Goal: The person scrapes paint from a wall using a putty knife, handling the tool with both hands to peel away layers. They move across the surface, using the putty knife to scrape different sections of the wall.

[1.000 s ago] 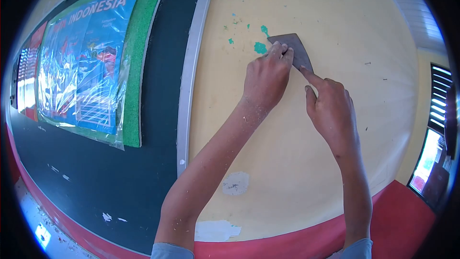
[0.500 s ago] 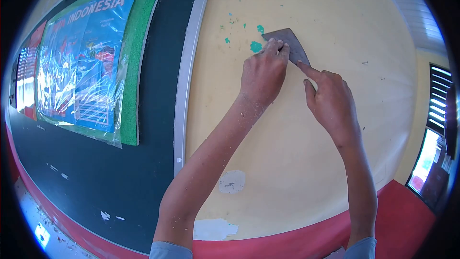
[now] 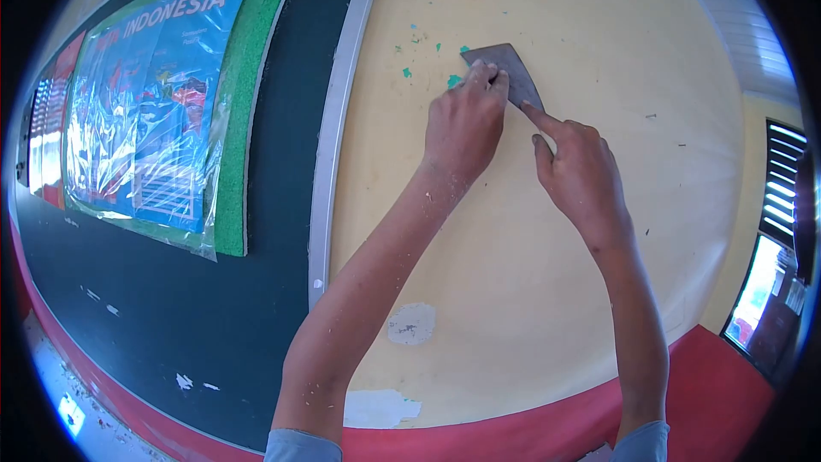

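Note:
A dark metal scraper blade [image 3: 510, 68] lies against the cream wall [image 3: 581, 205], slanting at the upper middle. My left hand [image 3: 469, 120] is closed on it from below, and the fingers cover its lower left part; no handle is visible. With its index fingertip, my right hand [image 3: 586, 162] touches the blade's lower right corner. The right thumb stands apart, not gripping, while the other fingers are loosely bent. Green paint patches [image 3: 454, 81] show on the wall just left of the blade, partly behind the left hand.
At the left hangs a dark board [image 3: 282, 145] with a pale frame strip [image 3: 335, 120] and a plastic-covered blue poster [image 3: 154, 111]. Several nails [image 3: 651, 116] stick out at the right. Bare patches [image 3: 412, 323] mark the lower wall, above a red band [image 3: 513, 419]. A louvred window [image 3: 782, 180] is at far right.
The blade and both hands have shifted slightly left and up along the wall. The blade or fingers now cover more of the larger green patches, which look smaller.

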`<state>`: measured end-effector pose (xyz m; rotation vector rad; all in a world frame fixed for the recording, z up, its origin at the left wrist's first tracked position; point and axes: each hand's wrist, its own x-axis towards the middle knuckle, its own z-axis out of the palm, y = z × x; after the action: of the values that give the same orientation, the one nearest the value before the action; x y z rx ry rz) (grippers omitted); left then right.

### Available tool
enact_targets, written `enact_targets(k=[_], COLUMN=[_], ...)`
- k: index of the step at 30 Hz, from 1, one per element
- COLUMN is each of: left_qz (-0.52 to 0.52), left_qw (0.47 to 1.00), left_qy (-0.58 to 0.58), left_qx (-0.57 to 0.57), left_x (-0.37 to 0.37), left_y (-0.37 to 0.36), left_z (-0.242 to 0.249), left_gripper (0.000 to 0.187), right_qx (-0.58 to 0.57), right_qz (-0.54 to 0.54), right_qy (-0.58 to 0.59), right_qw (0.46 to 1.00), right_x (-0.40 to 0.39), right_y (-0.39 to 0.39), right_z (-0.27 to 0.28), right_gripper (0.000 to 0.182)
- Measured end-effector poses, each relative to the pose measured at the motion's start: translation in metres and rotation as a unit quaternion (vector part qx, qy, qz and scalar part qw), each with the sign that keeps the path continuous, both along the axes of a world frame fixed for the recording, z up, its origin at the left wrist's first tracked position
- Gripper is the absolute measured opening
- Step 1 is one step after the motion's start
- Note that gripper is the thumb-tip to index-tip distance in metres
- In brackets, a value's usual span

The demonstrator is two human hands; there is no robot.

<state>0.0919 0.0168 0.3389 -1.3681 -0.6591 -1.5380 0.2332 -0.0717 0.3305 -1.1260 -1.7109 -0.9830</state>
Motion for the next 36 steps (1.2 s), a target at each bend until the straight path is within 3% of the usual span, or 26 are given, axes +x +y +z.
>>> enact_targets(k=[3, 6, 9, 12, 15, 21, 27, 30, 33, 36], left_qz=[0.006, 0.012, 0.025, 0.001, 0.003, 0.009, 0.005, 0.0, 0.023, 0.007], left_qw=[1.0, 0.999, 0.999, 0.999, 0.999, 1.0, 1.0, 0.998, 0.999, 0.999], left_qy=[0.013, 0.028, 0.024, 0.038, 0.023, 0.026, 0.019, 0.051, 0.031, 0.028], left_qx=[-0.007, -0.021, 0.017, -0.035, 0.026, -0.014, 0.009, -0.026, -0.005, -0.013], left_x=[0.004, 0.004, 0.004, 0.01, 0.006, 0.007, 0.006, 0.003, 0.005, 0.009], left_y=[-0.006, -0.005, -0.001, -0.008, -0.001, -0.001, -0.003, -0.006, -0.004, -0.005], left_z=[-0.005, -0.011, -0.007, -0.015, -0.008, -0.012, -0.007, -0.013, -0.009, -0.015], left_gripper=[0.027, 0.026, 0.026, 0.026, 0.027, 0.028, 0.027, 0.034, 0.035, 0.027], right_qx=[0.003, -0.052, -0.008, -0.023, 0.026, -0.017, 0.023, -0.042, -0.015, -0.048], right_qz=[0.037, 0.0, 0.01, 0.025, 0.03, 0.03, 0.044, 0.019, 0.009, 0.02], right_qy=[-0.015, 0.024, 0.002, -0.007, -0.014, -0.002, -0.039, 0.019, 0.009, 0.013], right_qw=[0.999, 0.998, 1.0, 0.999, 0.999, 0.999, 0.998, 0.999, 1.0, 0.999], right_x=[0.008, 0.003, 0.008, 0.019, 0.013, 0.016, 0.015, 0.005, 0.006, 0.014], right_y=[-0.01, -0.017, -0.006, -0.006, -0.003, -0.003, -0.008, -0.016, -0.005, -0.012], right_z=[0.0, -0.002, -0.005, -0.007, -0.005, -0.003, -0.001, -0.003, -0.004, -0.005], right_gripper=[0.035, 0.035, 0.035, 0.036, 0.039, 0.033, 0.034, 0.035, 0.035, 0.036])
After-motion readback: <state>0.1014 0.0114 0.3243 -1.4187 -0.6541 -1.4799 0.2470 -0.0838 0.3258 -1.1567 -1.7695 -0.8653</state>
